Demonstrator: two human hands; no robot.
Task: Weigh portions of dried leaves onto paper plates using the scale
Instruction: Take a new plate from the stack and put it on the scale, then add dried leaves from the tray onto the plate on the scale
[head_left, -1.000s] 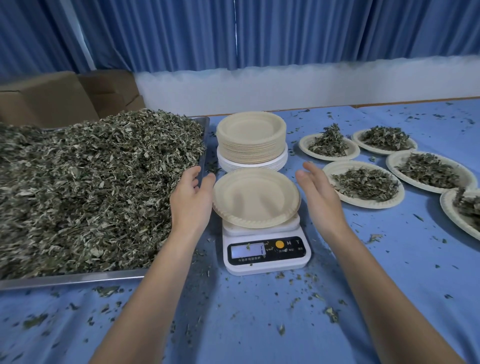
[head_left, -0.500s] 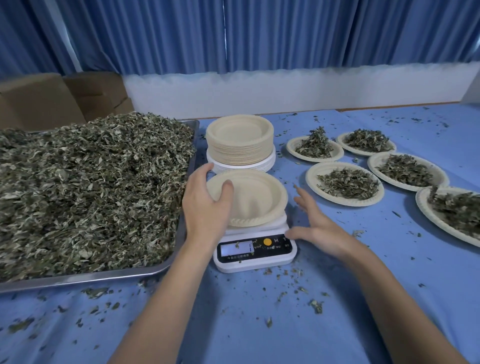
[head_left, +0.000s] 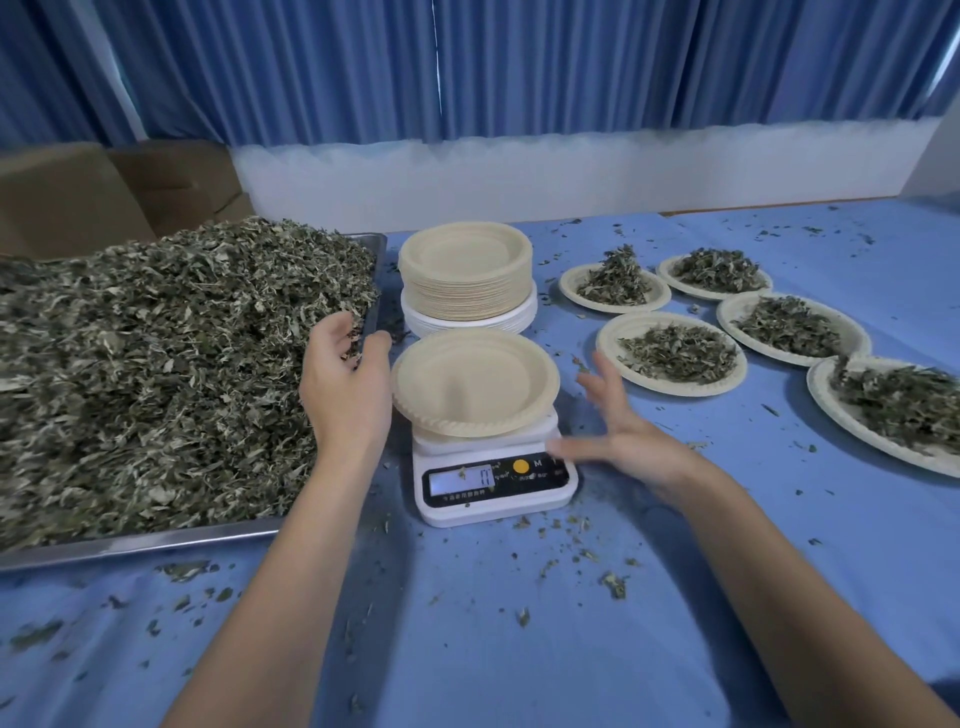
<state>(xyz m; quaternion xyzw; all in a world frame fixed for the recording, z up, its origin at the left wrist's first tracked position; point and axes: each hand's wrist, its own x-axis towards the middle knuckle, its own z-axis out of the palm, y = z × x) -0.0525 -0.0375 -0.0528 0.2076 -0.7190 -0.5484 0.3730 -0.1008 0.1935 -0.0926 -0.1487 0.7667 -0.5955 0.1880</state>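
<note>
An empty beige paper plate (head_left: 475, 384) sits on the white digital scale (head_left: 493, 483), whose display reads 0. To the left, a metal tray (head_left: 130, 543) holds a big heap of dried leaves (head_left: 156, 364). My left hand (head_left: 345, 384) is at the heap's right edge, just left of the plate, with its fingers loosely curved over some leaves. My right hand (head_left: 623, 436) hovers at the scale's right side with fingers spread and the thumb near the scale's buttons. It holds nothing.
A stack of empty paper plates (head_left: 467, 270) stands behind the scale. Several plates with leaf portions (head_left: 672, 353) lie on the blue cloth at the right. Cardboard boxes (head_left: 62, 197) stand behind the tray. Leaf crumbs litter the cloth.
My left hand has left the plate's rim and moved left to the leaf heap. My right hand has dropped from beside the plate to the scale's right front.
</note>
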